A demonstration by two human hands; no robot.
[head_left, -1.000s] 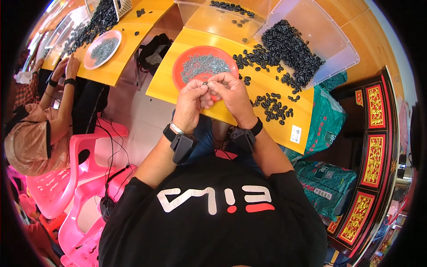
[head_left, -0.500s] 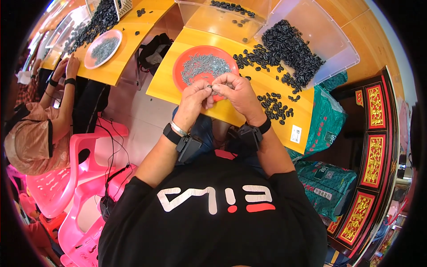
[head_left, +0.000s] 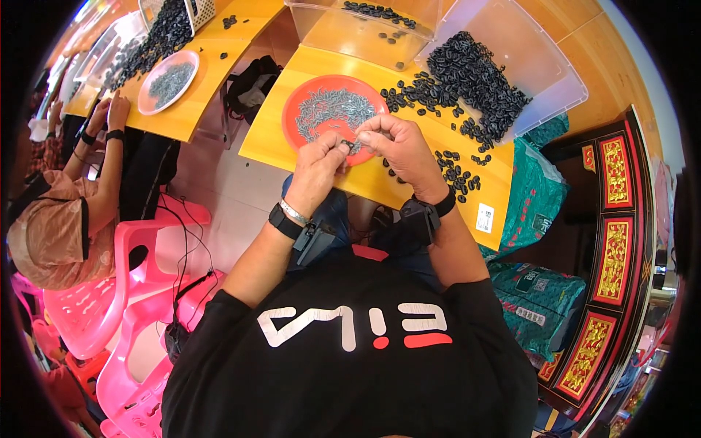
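Here the left hand (head_left: 315, 166) and right hand (head_left: 400, 148) meet, fingertips pinched together on one small black piece (head_left: 349, 144) above the red plate (head_left: 299, 109). They seem to be fitting it. Next probably needs another piece from the black pile (head_left: 467, 73).

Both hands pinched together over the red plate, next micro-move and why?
Probably press the small dark piece together at the fingertips: the left hand and right hand both pinch it just above the red plate of grey bits, so it looks mid-assembly. Then likely drop it toward the black parts pile.
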